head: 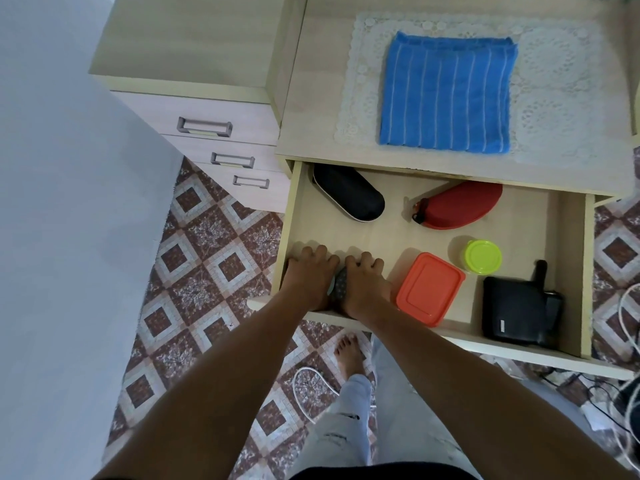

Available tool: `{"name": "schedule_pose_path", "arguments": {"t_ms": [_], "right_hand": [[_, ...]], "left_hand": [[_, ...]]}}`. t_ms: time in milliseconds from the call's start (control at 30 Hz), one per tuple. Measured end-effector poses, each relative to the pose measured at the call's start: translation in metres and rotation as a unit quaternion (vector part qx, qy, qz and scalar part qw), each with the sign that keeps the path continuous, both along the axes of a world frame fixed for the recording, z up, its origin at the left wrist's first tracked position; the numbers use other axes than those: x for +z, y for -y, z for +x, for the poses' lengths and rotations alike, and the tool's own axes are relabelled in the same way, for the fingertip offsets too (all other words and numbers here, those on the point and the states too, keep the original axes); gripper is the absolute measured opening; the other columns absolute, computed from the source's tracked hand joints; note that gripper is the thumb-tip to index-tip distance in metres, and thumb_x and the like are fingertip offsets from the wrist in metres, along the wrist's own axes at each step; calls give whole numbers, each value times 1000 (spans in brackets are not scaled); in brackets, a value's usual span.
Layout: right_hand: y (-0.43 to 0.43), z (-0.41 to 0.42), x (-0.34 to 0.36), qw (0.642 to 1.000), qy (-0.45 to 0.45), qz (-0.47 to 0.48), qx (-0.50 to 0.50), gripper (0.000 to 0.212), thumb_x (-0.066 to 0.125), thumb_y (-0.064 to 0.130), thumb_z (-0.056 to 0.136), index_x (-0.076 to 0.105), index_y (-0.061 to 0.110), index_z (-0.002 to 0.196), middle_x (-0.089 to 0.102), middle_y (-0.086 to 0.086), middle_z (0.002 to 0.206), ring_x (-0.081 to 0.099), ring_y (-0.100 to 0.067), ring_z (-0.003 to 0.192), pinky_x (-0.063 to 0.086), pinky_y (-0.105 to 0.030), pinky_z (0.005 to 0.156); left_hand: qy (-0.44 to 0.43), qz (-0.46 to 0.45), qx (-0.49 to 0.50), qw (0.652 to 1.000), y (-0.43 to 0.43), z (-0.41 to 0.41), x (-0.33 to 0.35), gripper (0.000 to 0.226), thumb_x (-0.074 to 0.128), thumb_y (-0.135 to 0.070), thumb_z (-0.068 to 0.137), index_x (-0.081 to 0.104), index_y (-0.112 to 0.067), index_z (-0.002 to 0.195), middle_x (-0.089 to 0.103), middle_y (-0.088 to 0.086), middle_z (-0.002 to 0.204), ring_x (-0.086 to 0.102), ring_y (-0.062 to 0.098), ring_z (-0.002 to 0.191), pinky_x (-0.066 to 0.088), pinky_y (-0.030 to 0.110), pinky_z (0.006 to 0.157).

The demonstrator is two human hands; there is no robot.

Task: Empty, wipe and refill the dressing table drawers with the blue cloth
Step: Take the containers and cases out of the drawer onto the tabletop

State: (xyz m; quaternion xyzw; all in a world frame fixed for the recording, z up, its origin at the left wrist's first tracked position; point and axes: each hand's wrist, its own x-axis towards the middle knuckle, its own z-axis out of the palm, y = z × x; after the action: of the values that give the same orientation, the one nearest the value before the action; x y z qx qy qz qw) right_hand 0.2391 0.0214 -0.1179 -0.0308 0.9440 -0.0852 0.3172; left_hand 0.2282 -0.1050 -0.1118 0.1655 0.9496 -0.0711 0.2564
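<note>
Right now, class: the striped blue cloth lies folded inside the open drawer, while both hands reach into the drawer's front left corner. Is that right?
Not quite. The head view shows the striped blue cloth folded on the lace mat on the tabletop, not inside the open drawer. The left hand and right hand do reach into its front left corner.

A single head-worn camera looks steeply down from above the person's outstretched arms. The left hand [308, 275] and right hand [363, 282] sit near frame centre; the open drawer [381, 237] extends beyond them and to their right.
</note>
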Motion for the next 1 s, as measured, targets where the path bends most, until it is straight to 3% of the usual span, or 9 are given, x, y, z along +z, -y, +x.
{"name": "schedule_pose_path", "arguments": {"t_ms": [133,400,733,1000], "right_hand": [[3,-1,3,1000,-4,10,2,61,66,34,78,32,21,127,31,-9,127,33,-30,115,52,-50,76],[1,-1,2,1000,16,18,-13,67,69,21,74,29,22,128,28,-9,128,30,-29,115,55,-46,71],[-2,3,-1,999,-12,31,-14,75,75,36,68,28,24,126,30,-8,124,32,-28,111,53,-42,68],[-7,-6,16,999,-35,-8,-2,81,76,39,67,30,22,132,32,-8,127,34,-30,114,51,-41,75]], "left_hand": [[-2,-7,7,1000,-1,-1,-2,61,64,-53,76,37,-19,119,40,9,121,45,30,107,48,43,76],[-4,0,47,999,-1,3,-8,70,72,-53,69,35,-21,118,40,10,120,46,30,105,48,40,80],[-23,-7,40,999,-2,4,-9,66,71,-49,72,38,-15,118,44,13,118,49,32,103,49,43,81],[-11,34,68,997,1,3,2,75,72,-47,71,36,-13,128,41,16,125,45,38,114,47,49,93]]}}
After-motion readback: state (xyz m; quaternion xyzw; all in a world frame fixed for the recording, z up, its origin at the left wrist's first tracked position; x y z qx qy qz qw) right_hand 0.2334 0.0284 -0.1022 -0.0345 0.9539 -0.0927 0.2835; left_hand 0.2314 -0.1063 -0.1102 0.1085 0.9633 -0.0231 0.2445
